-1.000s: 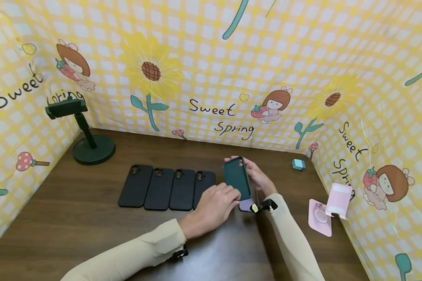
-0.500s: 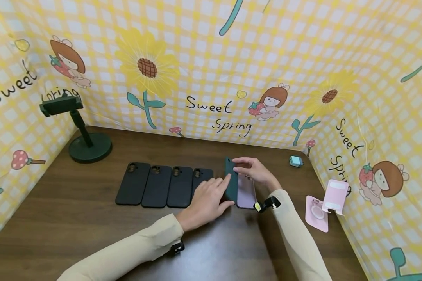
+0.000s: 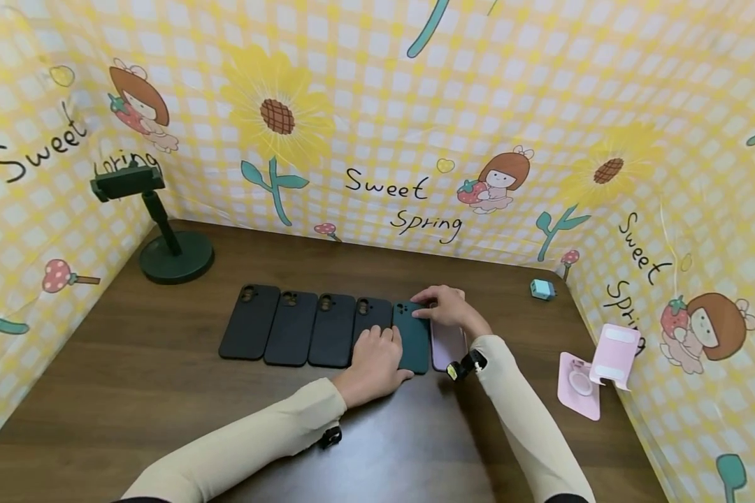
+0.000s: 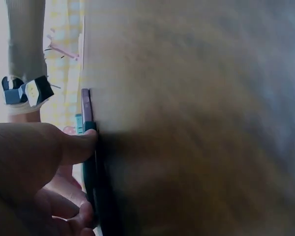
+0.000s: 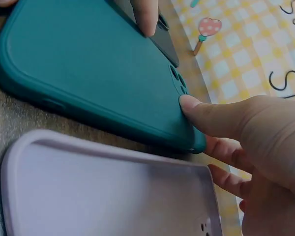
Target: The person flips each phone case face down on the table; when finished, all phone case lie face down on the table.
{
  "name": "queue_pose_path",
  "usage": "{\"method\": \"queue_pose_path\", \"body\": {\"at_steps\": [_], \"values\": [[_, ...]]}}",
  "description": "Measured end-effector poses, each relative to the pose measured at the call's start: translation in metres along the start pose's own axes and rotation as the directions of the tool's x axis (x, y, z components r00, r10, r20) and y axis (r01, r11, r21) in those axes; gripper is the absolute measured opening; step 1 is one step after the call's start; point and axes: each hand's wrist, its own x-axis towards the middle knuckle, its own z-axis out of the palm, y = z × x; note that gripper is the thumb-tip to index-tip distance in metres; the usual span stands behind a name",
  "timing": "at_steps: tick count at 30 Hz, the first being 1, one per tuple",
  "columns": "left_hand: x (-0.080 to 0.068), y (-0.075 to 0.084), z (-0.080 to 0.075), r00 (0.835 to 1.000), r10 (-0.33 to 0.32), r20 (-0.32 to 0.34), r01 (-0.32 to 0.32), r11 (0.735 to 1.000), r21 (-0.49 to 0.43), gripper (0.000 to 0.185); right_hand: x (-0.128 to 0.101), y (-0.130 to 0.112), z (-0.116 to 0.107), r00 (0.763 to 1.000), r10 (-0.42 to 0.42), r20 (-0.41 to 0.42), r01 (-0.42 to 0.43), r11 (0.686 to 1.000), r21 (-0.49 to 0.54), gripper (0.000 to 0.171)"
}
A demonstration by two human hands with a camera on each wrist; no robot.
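Lying flat on desk (image 3: pixel 163 391): green phone case (image 3: pixel 413 342), between four black cases (image 3: pixel 302 334) at left and lilac case (image 3: pixel 448 346) at right; both hands, left (image 3: pixel 374 363) and right (image 3: pixel 448 307), open, fingertips pressing it.

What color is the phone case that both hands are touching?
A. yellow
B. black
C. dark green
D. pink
C: the left hand and the right hand both rest fingers on the dark green case, lying flat between the black cases and the lilac case.
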Motion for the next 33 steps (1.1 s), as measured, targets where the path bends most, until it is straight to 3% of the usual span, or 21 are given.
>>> {"method": "queue_pose_path", "body": {"at_steps": [7, 12, 15, 17, 21, 24, 27, 30, 32, 33], "values": [[0.003, 0.004, 0.000, 0.999, 0.011, 0.049, -0.012, 0.999, 0.033, 0.092, -0.006, 0.011, 0.000, 0.996, -0.050, -0.077, 0.051, 0.999, 0.016, 0.029], [0.008, 0.014, -0.006, 0.991, 0.128, 0.027, -0.127, 0.991, -0.036, 0.077, -0.024, 0.045, -0.020, 0.981, 0.100, -0.165, -0.090, 0.994, 0.065, 0.031], [0.016, 0.028, -0.007, 0.976, 0.219, 0.001, -0.218, 0.973, -0.080, 0.059, -0.034, 0.065, -0.028, 0.973, 0.196, -0.124, -0.186, 0.979, 0.088, 0.030], [0.022, 0.039, -0.005, 0.968, 0.252, -0.005, -0.252, 0.964, -0.080, 0.046, -0.037, 0.074, -0.028, 0.972, 0.215, -0.093, -0.206, 0.973, 0.103, 0.029], [0.035, 0.056, 0.001, 0.969, 0.244, 0.028, -0.242, 0.969, -0.048, 0.021, -0.036, 0.079, -0.022, 0.971, 0.204, -0.125, -0.190, 0.975, 0.114, 0.020], [0.040, 0.062, 0.004, 0.971, 0.235, 0.044, -0.235, 0.972, -0.012, 0.018, -0.035, 0.078, -0.019, 0.968, 0.190, -0.163, -0.173, 0.979, 0.112, 0.014], [0.041, 0.062, 0.002, 0.964, 0.266, 0.008, -0.266, 0.964, 0.014, 0.015, -0.035, 0.077, -0.023, 0.973, 0.169, -0.157, -0.138, 0.972, 0.192, 0.014], [0.039, 0.058, -0.004, 0.949, 0.309, -0.071, -0.310, 0.951, -0.004, 0.014, -0.038, 0.077, -0.035, 0.983, 0.141, -0.117, -0.087, 0.921, 0.379, 0.023], [0.036, 0.054, -0.010, 0.934, 0.331, -0.138, -0.340, 0.939, -0.048, 0.013, -0.042, 0.077, -0.043, 0.989, 0.120, -0.090, -0.054, 0.843, 0.535, 0.031], [0.034, 0.052, -0.013, 0.924, 0.340, -0.175, -0.357, 0.931, -0.074, 0.012, -0.044, 0.076, -0.046, 0.990, 0.120, -0.070, -0.051, 0.782, 0.621, 0.035]]}}
